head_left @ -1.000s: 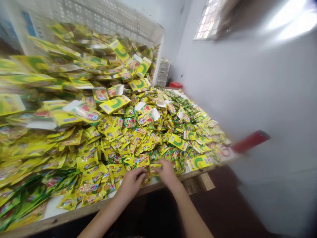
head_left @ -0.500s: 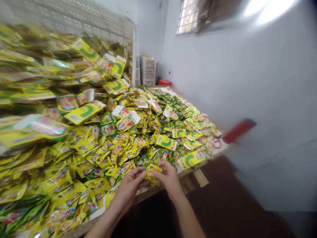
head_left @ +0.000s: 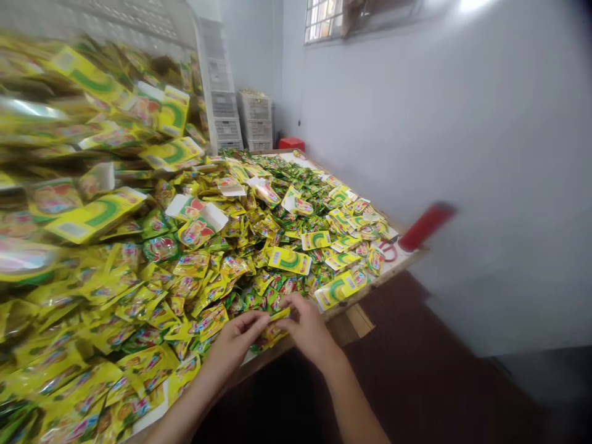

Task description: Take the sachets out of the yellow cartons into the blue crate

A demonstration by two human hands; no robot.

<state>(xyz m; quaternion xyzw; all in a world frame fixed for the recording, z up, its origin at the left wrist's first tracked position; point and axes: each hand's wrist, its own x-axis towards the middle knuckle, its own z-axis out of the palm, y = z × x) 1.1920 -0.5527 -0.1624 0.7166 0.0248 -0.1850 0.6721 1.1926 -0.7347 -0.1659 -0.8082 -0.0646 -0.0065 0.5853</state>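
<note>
Showing mostly its edge, a small yellow packet (head_left: 280, 315) sits low in the centre of the frame. It looks light and soft, its glossy film probably slippery, so a fingertip pinch on a flat margin should suit it better than a squeeze on the middle. The right hand (head_left: 306, 330) is clamped on it, thumb and fingers on either side; the left hand (head_left: 235, 339) has thumb and fingertips drawn together at its left end, whether gripping I cannot tell. Loose packets (head_left: 210, 322) crowd the bench (head_left: 155, 414) around, below the white crate (head_left: 206, 92) at upper left.
</note>
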